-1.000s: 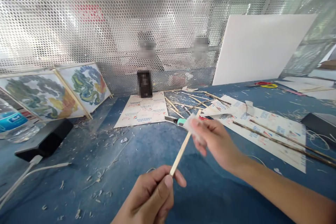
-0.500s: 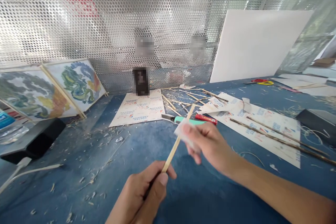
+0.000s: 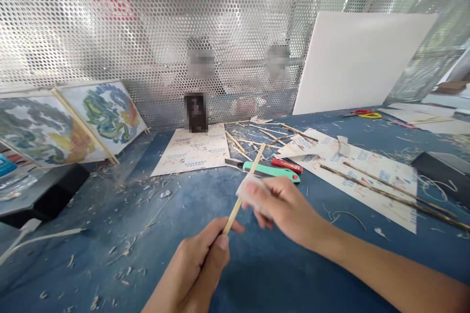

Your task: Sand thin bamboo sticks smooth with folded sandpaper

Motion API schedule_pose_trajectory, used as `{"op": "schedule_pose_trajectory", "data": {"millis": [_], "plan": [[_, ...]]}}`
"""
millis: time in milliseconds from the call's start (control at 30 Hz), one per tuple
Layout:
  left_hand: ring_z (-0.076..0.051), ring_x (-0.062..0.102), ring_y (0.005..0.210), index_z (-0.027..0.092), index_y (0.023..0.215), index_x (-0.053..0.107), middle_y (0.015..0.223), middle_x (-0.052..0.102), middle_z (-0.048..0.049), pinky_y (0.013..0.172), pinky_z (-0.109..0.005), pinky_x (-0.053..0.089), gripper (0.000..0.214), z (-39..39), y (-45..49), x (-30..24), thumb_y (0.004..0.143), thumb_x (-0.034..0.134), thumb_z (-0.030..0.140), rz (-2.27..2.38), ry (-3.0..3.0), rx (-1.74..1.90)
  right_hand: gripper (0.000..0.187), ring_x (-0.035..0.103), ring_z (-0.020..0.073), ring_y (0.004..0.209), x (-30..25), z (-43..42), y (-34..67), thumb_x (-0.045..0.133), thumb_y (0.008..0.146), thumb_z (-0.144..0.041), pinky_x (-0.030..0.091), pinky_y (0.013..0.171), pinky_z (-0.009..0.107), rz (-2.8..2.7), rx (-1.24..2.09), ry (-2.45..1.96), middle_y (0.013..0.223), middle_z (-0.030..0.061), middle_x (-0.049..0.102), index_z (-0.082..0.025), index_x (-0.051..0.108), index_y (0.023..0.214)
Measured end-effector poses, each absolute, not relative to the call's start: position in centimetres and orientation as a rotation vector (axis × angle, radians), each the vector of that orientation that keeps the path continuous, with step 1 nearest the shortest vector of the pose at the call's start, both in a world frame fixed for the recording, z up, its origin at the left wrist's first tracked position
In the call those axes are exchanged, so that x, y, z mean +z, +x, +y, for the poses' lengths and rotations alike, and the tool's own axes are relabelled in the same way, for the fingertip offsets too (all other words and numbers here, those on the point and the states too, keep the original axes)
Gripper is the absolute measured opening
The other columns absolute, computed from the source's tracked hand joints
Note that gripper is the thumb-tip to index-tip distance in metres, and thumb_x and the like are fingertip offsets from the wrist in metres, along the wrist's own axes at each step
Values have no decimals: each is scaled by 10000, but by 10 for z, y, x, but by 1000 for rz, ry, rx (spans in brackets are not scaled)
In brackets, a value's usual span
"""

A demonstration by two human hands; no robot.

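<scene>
My left hand [image 3: 201, 259] is closed around the lower end of a thin, pale bamboo strip [image 3: 232, 218], which slants up and away to the right. Farther up the strip, my right hand [image 3: 279, 203] pinches a small folded piece of sandpaper [image 3: 245, 190] around it, white backing outward. The sandpaper covers part of the strip, and the strip's top end sticks out beyond. Just past my right hand lie a mint-green utility knife [image 3: 273, 171] with its blade pointing left and a red tube or small box [image 3: 287, 165].
Printed abrasive sheets [image 3: 194, 149] lie left and right, dark sticks [image 3: 367, 186] across the right one. Thin strips [image 3: 238, 143] are scattered behind the knife. Painted dragon panels [image 3: 110, 112] lean at left near a black box [image 3: 44, 195]. Scissors [image 3: 367, 114] and a white board [image 3: 363, 63] stand farther back.
My right hand and the sandpaper have slid slightly down the strip, toward my left hand. Both hands and the strip sit a little farther left, and more of the knife handle shows.
</scene>
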State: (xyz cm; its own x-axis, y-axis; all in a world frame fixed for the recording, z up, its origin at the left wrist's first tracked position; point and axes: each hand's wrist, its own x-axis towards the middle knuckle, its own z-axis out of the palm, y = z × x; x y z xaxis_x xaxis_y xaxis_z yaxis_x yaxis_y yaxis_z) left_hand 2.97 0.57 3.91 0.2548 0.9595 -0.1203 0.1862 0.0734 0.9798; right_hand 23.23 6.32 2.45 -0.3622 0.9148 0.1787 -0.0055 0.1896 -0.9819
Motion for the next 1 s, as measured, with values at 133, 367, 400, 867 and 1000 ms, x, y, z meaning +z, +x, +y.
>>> {"op": "schedule_pose_trajectory", "data": {"millis": [133, 367, 400, 867, 1000], "plan": [[-158, 411, 521, 279, 1143, 732, 603, 435, 46, 528, -269, 363, 399, 17, 23, 37, 1007, 487, 563, 1269, 1600, 656, 385, 521, 79, 401, 34, 81, 247, 555, 1047, -521, 423, 456, 206, -1296, 1454, -756, 617, -19, 673, -193, 732, 1146], [-294, 420, 1306, 307, 1357, 547, 1347, 477, -71, 1156, -439, 247, 455, 38, 4, 40, 931, 686, 389, 1527, 1839, 1390, 237, 667, 129, 535, 44, 59, 253, 519, 1092, -334, 463, 512, 289, -1811, 681, -617, 995, 36, 813, -291, 666, 1272], [-278, 480, 1215, 298, 1340, 534, 1284, 507, -66, 1091, -430, 332, 437, 39, 4, 41, 945, 665, 430, 1452, 1644, 1368, 252, 687, 141, 598, 43, 56, 251, 530, 1087, -291, 448, 539, 303, -1970, 460, -592, 994, 34, 817, -287, 642, 1313], [-119, 496, 643, 148, 1013, 740, 691, 545, 29, 624, -236, 414, 350, 26, 26, 34, 900, 721, 479, 994, 1049, 972, 314, 433, 154, 479, 3, 37, 213, 520, 1045, -232, 275, 485, 357, -2578, -199, -315, 584, -72, 600, -321, 624, 1327], [-124, 498, 658, 234, 1039, 624, 703, 520, 50, 658, -232, 424, 266, 34, 11, 45, 1030, 489, 463, 1054, 1166, 1164, 436, 376, 164, 444, 5, 36, 213, 500, 1064, -276, 268, 473, 350, -2519, -131, -278, 562, -90, 543, -415, 497, 1477]]}}
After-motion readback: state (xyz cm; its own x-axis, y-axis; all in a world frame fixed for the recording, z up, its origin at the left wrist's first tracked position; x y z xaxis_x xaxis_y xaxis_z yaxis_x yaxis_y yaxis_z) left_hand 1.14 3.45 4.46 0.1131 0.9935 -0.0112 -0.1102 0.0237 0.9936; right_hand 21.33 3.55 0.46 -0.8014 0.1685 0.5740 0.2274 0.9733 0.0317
